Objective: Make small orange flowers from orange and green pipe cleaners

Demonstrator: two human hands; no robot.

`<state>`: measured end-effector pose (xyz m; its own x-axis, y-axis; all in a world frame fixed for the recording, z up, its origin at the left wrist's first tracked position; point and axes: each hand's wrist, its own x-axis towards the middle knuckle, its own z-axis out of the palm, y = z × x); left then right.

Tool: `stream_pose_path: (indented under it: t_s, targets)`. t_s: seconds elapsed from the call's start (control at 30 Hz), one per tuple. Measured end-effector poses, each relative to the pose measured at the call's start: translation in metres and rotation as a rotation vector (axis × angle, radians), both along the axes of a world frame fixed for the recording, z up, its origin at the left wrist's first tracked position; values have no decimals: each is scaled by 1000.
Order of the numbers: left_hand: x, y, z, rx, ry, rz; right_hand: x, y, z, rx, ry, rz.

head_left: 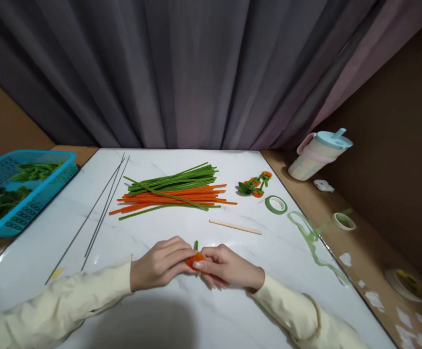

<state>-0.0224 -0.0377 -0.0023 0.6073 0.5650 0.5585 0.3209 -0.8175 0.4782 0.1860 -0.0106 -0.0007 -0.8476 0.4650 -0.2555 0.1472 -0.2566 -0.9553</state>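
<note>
My left hand [160, 264] and my right hand [227, 266] meet near the front of a white marble-look table [153, 315]. Together they pinch a small orange pipe-cleaner piece [194, 260] with a short green stem end [196, 245] sticking up between the fingers. Just beyond the hands lies a thin wooden stick [235, 227]. Farther back lies a pile of green and orange pipe cleaners [172, 194]. A small finished orange-and-green pipe-cleaner bunch [255, 185] lies to the right of the pile.
A roll of green tape [275, 204] with a loose green strip [311, 240] lies at right. Thin metal wires [100, 213] lie at left. A blue basket [18, 191] of green pieces sits far left. A lidded cup [320, 154] and more tape rolls [343, 221] stand right.
</note>
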Motion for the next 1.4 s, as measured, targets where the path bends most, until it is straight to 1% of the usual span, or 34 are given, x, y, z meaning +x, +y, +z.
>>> stream_pose_path:
  t_s: [0.2,0.3,0.37,0.47,0.5,0.57,0.63,0.67,0.73,0.87,1.07,1.13,1.23,1.33,1.4]
  targets:
    - [4,-1,2,-20,24,20,2,-2,-6,-18,18,-57]
    - [3,-2,3,-90,13,66,1,-3,-7,-42,12,-75]
    - [2,-2,3,-224,-46,135,-1,-3,-8,-52,5,-84]
    - [1,0,2,-543,-180,222,-3,-1,-12,-65,-25,-130]
    - [2,1,1,-643,-228,232,-4,2,-13,-71,-36,-136]
    - [4,6,-1,-829,-310,202,-6,11,-14,-57,-67,-106]
    - [7,11,-3,-998,-353,146,-9,22,-12,4,-86,-60]
    - [9,15,-4,-1051,-373,138,-11,29,-10,27,-81,-39]
    - [11,21,-6,-1116,-410,155,-16,40,-6,23,-36,-13]
    - [10,29,-9,-1139,-475,205,-24,49,-4,-26,10,-18]
    - [5,26,-5,-1106,-463,252,-20,42,-3,-12,-83,-85]
    - [5,26,-5,-1093,-471,292,-20,41,-3,47,-89,-162]
    - [5,26,-6,-1081,-475,320,-20,41,-3,115,-24,-297]
    - [5,26,-6,-1084,-475,323,-20,41,-1,108,92,-371]
    - [5,26,-5,-1086,-475,331,-20,41,-1,106,154,-388]
